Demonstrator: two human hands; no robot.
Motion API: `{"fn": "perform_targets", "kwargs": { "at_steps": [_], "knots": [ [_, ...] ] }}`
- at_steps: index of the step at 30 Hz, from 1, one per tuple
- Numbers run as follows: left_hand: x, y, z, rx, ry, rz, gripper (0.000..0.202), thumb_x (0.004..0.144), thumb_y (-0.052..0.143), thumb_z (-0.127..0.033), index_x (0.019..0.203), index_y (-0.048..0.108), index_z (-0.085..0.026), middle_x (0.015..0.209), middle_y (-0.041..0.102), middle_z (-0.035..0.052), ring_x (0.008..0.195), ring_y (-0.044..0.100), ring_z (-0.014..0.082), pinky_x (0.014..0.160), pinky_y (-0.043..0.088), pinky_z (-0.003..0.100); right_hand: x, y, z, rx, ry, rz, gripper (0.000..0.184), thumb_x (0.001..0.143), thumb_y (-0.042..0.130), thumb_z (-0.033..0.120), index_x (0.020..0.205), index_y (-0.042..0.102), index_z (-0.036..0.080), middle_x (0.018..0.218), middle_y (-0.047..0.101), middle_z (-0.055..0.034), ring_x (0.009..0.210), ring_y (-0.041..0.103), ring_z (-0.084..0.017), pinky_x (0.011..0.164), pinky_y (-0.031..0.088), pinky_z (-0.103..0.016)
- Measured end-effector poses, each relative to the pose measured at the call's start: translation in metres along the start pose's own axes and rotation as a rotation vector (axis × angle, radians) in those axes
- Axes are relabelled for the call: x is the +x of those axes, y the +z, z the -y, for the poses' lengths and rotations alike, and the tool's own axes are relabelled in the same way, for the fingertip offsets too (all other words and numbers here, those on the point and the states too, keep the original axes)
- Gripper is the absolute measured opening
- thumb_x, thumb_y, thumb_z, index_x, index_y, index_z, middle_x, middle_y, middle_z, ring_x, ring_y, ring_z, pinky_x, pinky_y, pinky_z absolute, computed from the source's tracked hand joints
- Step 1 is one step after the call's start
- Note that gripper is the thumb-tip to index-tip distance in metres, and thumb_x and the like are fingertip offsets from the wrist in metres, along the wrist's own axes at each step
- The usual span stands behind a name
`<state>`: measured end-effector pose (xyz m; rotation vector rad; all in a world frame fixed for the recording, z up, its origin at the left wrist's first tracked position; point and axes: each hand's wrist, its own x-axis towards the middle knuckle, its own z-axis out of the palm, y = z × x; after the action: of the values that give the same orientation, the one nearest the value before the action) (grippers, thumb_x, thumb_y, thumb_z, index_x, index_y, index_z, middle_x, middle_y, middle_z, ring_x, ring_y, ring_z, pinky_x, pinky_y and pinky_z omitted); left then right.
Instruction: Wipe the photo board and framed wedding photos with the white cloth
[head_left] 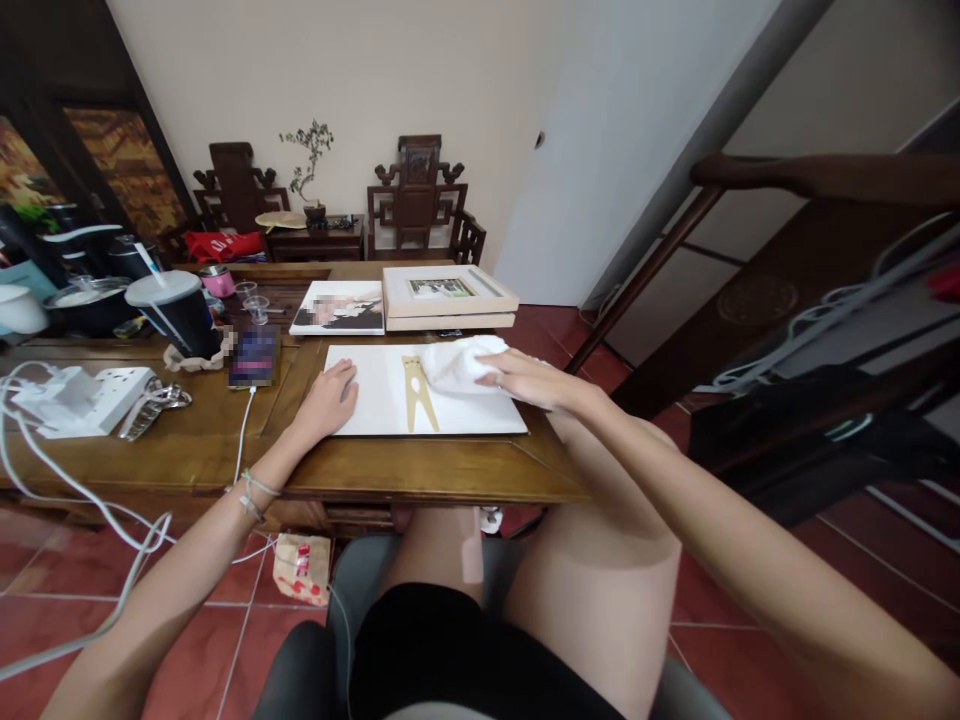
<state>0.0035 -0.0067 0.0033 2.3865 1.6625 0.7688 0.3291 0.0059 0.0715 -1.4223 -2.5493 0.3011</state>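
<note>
Item: flat white rectangular board (pixel 367 405) before you, long axis 9-to-3; gold clothespin-shaped figure (pixel 412 399) on it, axis 12-to-6. Nearest, by its cloth: your right hand (pixel 523 377), figure at its 9 o'clock, fingers bunching soft white cloth (pixel 459 366). Your left hand (pixel 334 397): empty, resting at board's 9 o'clock edge.

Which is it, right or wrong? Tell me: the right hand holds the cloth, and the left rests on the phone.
Wrong on one point: the head view shows the left hand on the left side of the white panel, not on the phone, which lies farther left. The right hand does hold the cloth.
</note>
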Motion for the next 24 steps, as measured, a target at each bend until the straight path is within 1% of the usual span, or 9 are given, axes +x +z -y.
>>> {"fn": "perform_targets", "kwargs": {
  "at_steps": [3,6,9,11,13,16,19,21,24],
  "knots": [
    [0.000,-0.001,0.001,-0.017,0.000,-0.005,0.038,0.090,0.041,-0.023,0.119,0.062,-0.012,0.140,0.055,0.0169,0.138,0.043,0.0297,0.116,0.032,0.051,0.036,0.000,-0.005,0.055,0.047,-0.006,0.050,0.089,0.044,0.037,0.133,0.059,0.020,0.140,0.057,-0.0102,0.129,0.048,-0.037,0.108,0.034,-0.052],
    [0.000,-0.002,0.002,-0.034,0.001,-0.012,0.038,0.090,0.042,-0.023,0.120,0.062,-0.014,0.140,0.056,0.0156,0.138,0.044,0.0290,0.116,0.032,0.050,0.052,0.005,-0.004,0.053,0.023,0.000,0.045,0.090,0.040,0.032,0.127,0.062,0.017,0.138,0.058,-0.0125,0.128,0.049,-0.036,0.108,0.034,-0.053],
    [0.000,-0.002,0.001,-0.032,-0.002,-0.007,0.038,0.090,0.042,-0.023,0.121,0.062,-0.013,0.140,0.055,0.0168,0.138,0.044,0.0294,0.116,0.032,0.050,0.044,0.020,0.000,0.026,-0.041,0.021,0.036,0.088,0.043,0.027,0.114,0.065,0.017,0.145,0.051,-0.0126,0.136,0.040,-0.037,0.111,0.025,-0.060],
    [0.000,-0.003,0.000,-0.022,-0.010,-0.005,0.038,0.090,0.042,-0.022,0.121,0.062,-0.011,0.141,0.055,0.0179,0.138,0.044,0.0299,0.116,0.032,0.050,0.026,0.033,0.004,-0.028,-0.128,0.041,0.030,0.086,0.044,0.024,0.106,0.066,0.018,0.152,0.043,-0.0113,0.143,0.028,-0.037,0.112,0.015,-0.067],
    [-0.001,-0.003,-0.002,-0.004,-0.010,-0.001,0.038,0.090,0.041,-0.021,0.120,0.062,-0.011,0.141,0.055,0.0175,0.138,0.044,0.0298,0.116,0.033,0.050,0.000,0.042,0.009,-0.069,-0.227,0.064,0.025,0.085,0.043,0.022,0.098,0.065,0.019,0.154,0.039,-0.0091,0.146,0.020,-0.036,0.112,0.010,-0.070],
    [-0.001,-0.003,-0.004,0.030,-0.001,0.006,0.037,0.090,0.040,-0.020,0.120,0.061,-0.012,0.141,0.055,0.0162,0.138,0.044,0.0287,0.116,0.033,0.049,-0.045,0.038,0.019,-0.042,-0.290,0.101,0.023,0.086,0.042,0.021,0.093,0.063,0.021,0.151,0.044,-0.0069,0.146,0.023,-0.034,0.113,0.016,-0.064],
    [-0.002,-0.003,-0.004,0.049,-0.005,0.004,0.038,0.091,0.039,-0.020,0.121,0.060,-0.012,0.142,0.054,0.0162,0.139,0.043,0.0285,0.116,0.033,0.050,-0.079,0.016,0.029,0.027,-0.179,0.168,0.025,0.089,0.040,0.027,0.096,0.063,0.023,0.131,0.061,-0.0095,0.132,0.045,-0.034,0.106,0.036,-0.054],
    [-0.002,-0.002,-0.004,0.050,-0.007,0.006,0.038,0.091,0.040,-0.020,0.122,0.060,-0.011,0.142,0.054,0.0166,0.139,0.042,0.0289,0.116,0.033,0.051,-0.084,-0.001,0.032,0.086,-0.088,0.214,0.026,0.088,0.040,0.031,0.096,0.064,0.023,0.113,0.069,-0.0089,0.115,0.058,-0.033,0.096,0.044,-0.047],
    [-0.001,-0.002,-0.002,0.037,-0.011,0.003,0.038,0.090,0.041,-0.020,0.122,0.061,-0.013,0.143,0.053,0.0158,0.139,0.043,0.0292,0.115,0.034,0.051,-0.060,-0.016,0.028,0.149,-0.053,0.192,0.028,0.085,0.046,0.035,0.098,0.068,0.023,0.107,0.071,-0.0078,0.108,0.060,-0.032,0.095,0.046,-0.044]
  ]
}}
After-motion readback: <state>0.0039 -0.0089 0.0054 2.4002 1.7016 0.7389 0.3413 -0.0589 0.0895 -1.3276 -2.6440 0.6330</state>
